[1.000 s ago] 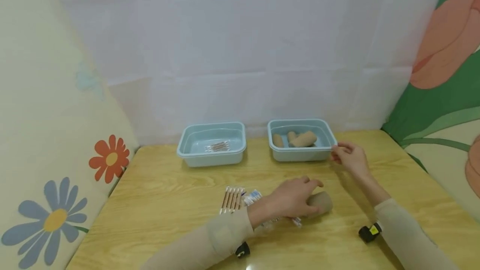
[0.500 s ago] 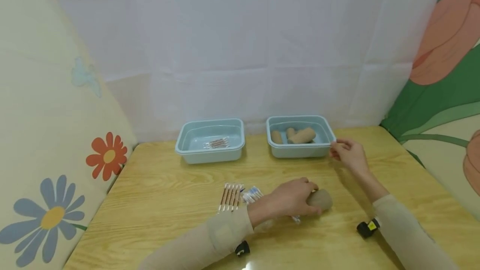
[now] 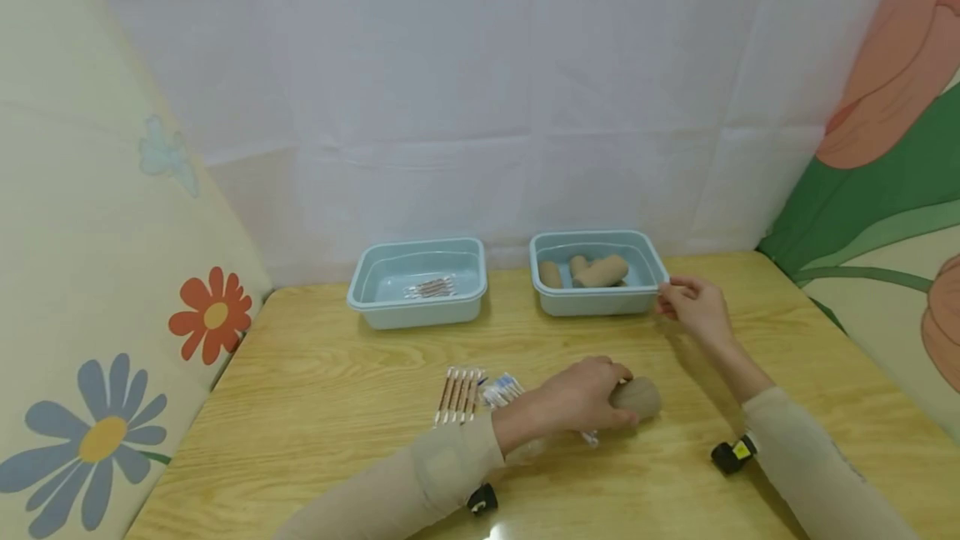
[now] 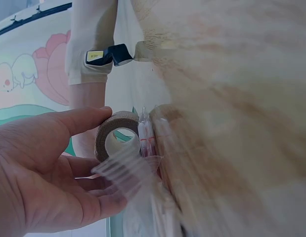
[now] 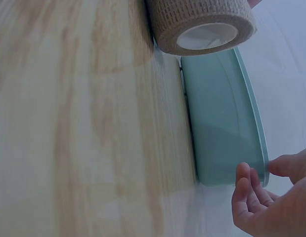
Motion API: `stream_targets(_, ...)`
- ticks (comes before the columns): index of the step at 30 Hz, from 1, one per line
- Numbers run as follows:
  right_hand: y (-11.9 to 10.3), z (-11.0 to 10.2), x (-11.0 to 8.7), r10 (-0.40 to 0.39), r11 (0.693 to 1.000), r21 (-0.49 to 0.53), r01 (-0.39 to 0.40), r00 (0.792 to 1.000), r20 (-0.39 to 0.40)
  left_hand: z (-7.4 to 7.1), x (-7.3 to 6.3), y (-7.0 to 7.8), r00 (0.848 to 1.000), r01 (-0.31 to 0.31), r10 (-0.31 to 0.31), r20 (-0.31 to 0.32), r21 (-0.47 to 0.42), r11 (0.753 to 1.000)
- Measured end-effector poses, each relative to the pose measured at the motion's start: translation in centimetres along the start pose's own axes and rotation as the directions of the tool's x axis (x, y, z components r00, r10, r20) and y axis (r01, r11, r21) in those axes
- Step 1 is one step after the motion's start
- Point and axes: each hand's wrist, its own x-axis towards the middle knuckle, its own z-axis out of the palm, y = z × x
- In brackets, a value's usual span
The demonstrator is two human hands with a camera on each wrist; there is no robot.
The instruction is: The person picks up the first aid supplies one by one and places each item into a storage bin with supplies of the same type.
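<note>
A tan roll of self-adhesive bandage (image 3: pixel 637 398) lies on the table near the middle right. My left hand (image 3: pixel 585 394) grips its left end, thumb on one side and fingers on the other, as the left wrist view shows with the bandage roll (image 4: pixel 118 121) end-on. Under and beside that hand are cotton swabs in clear wrapping (image 4: pixel 148 138). My right hand (image 3: pixel 697 307) pinches the front right corner of the right light-blue bin (image 3: pixel 592 304); in the right wrist view, the thumb and fingers sit either side of its rim (image 5: pixel 259 133). Several bandage rolls (image 3: pixel 603 272) lie inside that bin.
Left of it stands a second light-blue bin (image 3: pixel 423 315) with a pack of brown-stemmed swabs (image 3: pixel 432 287) in it. More brown-stemmed swabs (image 3: pixel 459 395) and a blue-marked swab pack (image 3: pixel 501 390) lie on the table. A white cloth (image 3: pixel 420 107) hangs behind the bins.
My left hand's raised fingers have come down onto the bandage roll. The right hand stays at the bin's corner. The head view has shifted slightly.
</note>
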Motion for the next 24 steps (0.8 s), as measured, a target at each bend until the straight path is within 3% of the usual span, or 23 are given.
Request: stream_targets(24, -0.28, 0.00, -0.24, 0.027, 0.999, -0.019, -0.027, 1.000, 0.002, 0.02, -0.15, -0.01, 1.000, -0.026, 0.026, -0.015, -0.004, 1.000)
